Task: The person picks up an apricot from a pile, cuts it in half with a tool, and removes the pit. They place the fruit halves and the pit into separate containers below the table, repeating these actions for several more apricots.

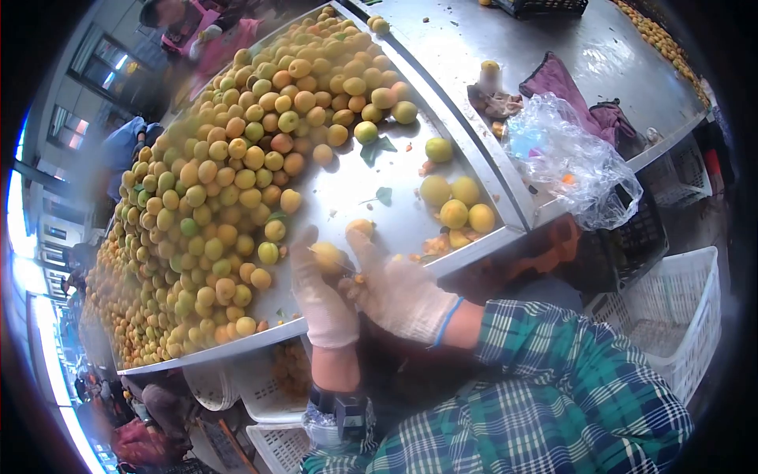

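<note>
Head view: gloved left hand (325,308) and gloved right hand (403,296) are positioned close together at the near edge of the worktop (335,193). One yellow fruit (326,257) sits between them, against the partly spread left fingers; grip cannot be confirmed. Right fingers extend beside a second fruit (360,228); hold cannot be determined. The fruit pile (229,189) lies left.

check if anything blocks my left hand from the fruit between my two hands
Nothing visible does: the fruit is right beside the left hand, with the right hand close on its other side.
</note>
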The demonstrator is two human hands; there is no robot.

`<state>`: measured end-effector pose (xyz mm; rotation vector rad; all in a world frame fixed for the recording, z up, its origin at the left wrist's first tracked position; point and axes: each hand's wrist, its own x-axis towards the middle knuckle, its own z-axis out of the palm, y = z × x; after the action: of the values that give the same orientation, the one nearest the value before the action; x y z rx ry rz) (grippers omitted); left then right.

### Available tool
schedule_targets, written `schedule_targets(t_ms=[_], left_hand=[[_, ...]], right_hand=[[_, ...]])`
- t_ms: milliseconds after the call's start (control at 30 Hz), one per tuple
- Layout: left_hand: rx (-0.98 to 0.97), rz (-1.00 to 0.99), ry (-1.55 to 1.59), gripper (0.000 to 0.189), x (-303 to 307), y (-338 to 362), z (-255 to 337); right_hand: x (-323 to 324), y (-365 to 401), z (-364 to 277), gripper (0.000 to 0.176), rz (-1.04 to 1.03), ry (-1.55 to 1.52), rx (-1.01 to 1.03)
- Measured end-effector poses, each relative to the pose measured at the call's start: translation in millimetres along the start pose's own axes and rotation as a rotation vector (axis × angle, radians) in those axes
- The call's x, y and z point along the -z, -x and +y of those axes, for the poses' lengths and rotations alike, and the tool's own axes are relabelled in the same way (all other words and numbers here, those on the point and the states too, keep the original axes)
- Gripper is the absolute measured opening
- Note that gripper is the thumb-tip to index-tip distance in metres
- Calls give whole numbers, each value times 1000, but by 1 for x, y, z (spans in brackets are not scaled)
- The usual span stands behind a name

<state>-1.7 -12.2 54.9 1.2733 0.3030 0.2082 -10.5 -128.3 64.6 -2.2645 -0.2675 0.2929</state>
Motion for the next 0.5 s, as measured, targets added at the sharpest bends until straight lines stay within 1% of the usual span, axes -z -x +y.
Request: schedule_targets(t_ms=[33, 67, 133, 167, 200, 233, 267, 333, 400, 433, 467, 500], left_hand=[[65, 15, 51, 64, 1, -2, -1], [64, 13, 51, 64, 1, -1, -2], [160, -18, 69, 63, 1, 2, -2], [157, -22, 73, 63, 2, 2, -2], [65, -104, -5, 59, 6, 1, -3], [-27, -184, -84, 55, 7, 0, -3], [-32, -187, -83, 55, 7, 0, -2], [-162, -208, -416, 52, 6, -1, 1], [-150, -190, -392, 51, 2, 7, 8], [-170, -166, -339, 58, -1, 11, 10], [-190, -143, -286, 65, -2, 14, 11], [-63, -110, -101, 64, 3, 10, 7]], right_hand=[[2, 1, -2, 61, 4, 0, -2], [6, 2, -4, 61, -9, 7, -22], [9, 2, -5, 60, -19, 16, -39], [10, 1, -3, 64, -35, 22, -10], [12, 1, -2, 69, -51, 28, 19], [15, 2, -2, 69, -47, 29, 21], [17, 2, -2, 69, -37, -4, 33], [18, 3, -2, 69, -26, -37, 49], [12, 3, 1, 68, 5, 2, 87], [9, 5, 1, 68, 3, 0, 90], [6, 7, 1, 68, 1, 64, 89], [4, 9, 2, 68, -1, 130, 88]])
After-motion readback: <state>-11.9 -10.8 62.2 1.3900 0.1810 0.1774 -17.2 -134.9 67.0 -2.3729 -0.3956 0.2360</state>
